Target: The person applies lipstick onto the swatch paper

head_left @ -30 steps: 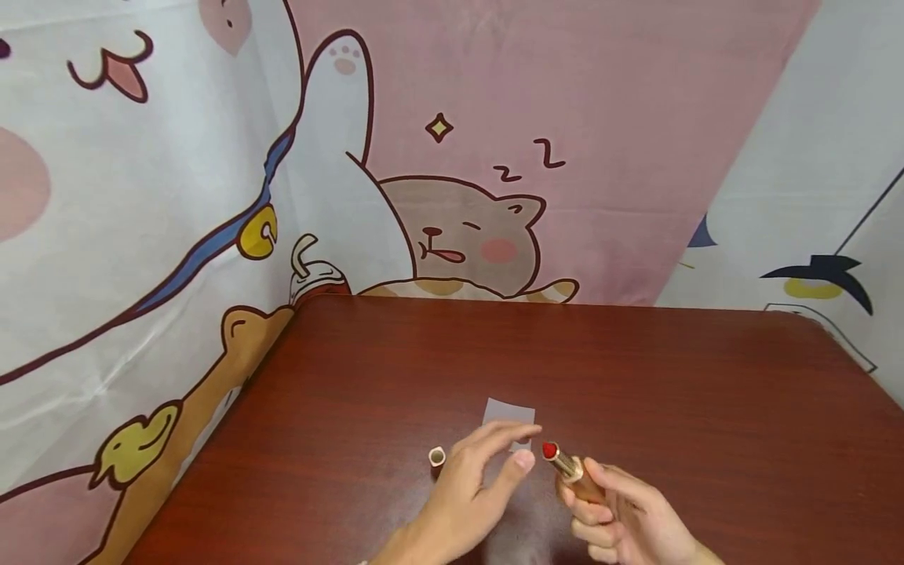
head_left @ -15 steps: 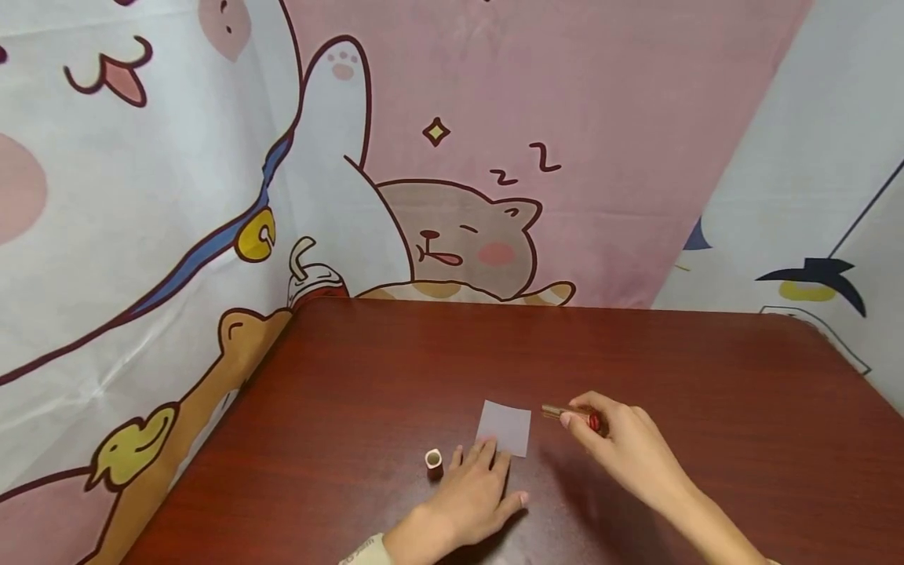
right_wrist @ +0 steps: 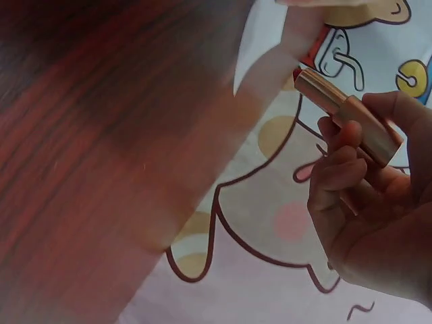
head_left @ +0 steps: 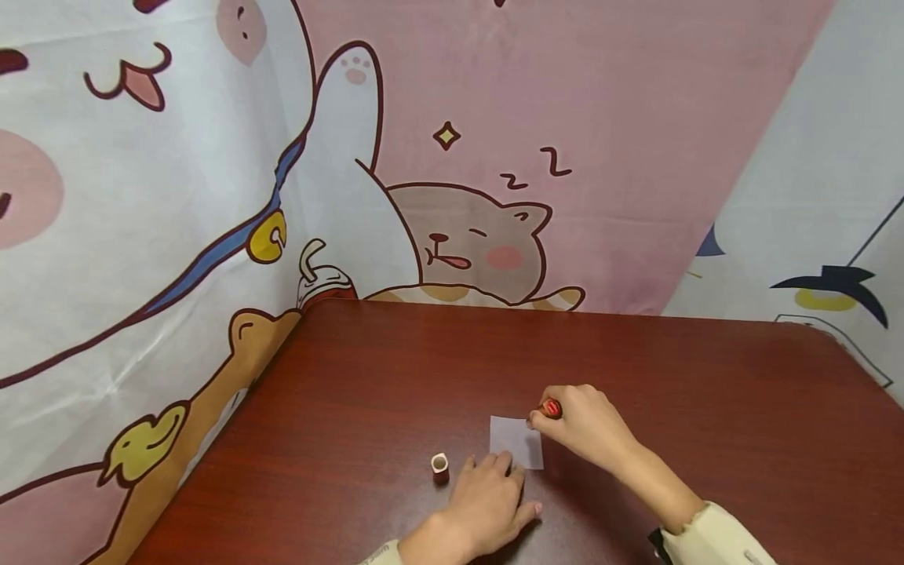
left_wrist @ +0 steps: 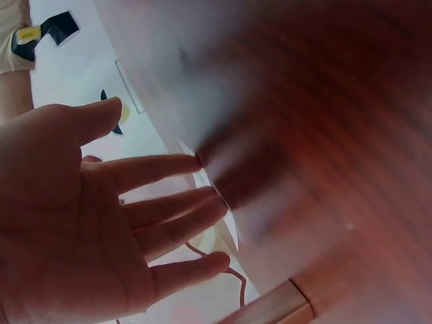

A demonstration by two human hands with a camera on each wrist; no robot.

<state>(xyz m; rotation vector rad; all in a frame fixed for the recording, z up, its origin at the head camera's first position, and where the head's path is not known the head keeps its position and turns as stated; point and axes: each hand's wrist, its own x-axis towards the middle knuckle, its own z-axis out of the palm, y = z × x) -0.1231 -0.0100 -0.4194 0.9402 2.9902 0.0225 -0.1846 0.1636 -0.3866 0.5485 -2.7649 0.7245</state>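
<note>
Between its thumb and curled fingers my right hand (head_left: 589, 424) grips a gold lipstick (right_wrist: 351, 115), whose red tip just shows in the right wrist view. In the head view the lipstick is at the upper right edge of a small pale square of paper (head_left: 519, 441); I cannot tell whether its tip touches the sheet. My left hand (head_left: 487, 506) lies with fingers extended, fingertips resting on the paper's near edge. Left of that hand, the dark red lipstick cap (head_left: 440, 470) stands upright, its hollow end facing up.
All of this is on a glossy red-brown wooden table (head_left: 395, 369). Cloth printed with cartoon animals (head_left: 466, 235) hangs behind the table and along its left side.
My right hand has turned over and moved from the near side up to the paper, lipstick in hand. The left hand has come down from the air onto the paper's near edge.
</note>
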